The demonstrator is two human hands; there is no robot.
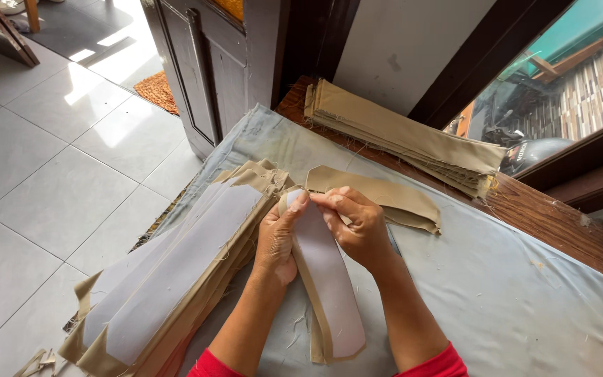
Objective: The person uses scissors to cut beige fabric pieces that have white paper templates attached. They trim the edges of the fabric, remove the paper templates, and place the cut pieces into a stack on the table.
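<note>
At a cloth-covered tabletop [525, 293], the left hand [277, 237] and right hand [361, 227] both close a pinching grip on the top end of a khaki strip [326, 279] faced with grey lining, at centre frame, apparently to align its layers. A stack [176, 279] of like strips lies at 9 o'clock, a bundle [406, 136] at 1 o'clock. No containers are in view.

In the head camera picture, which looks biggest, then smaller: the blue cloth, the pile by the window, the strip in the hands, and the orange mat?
1. Blue cloth
2. Pile by the window
3. Strip held by both hands; it is nearer the camera, so ranks 2 and 3 are unsure
4. Orange mat, partly hidden
</note>
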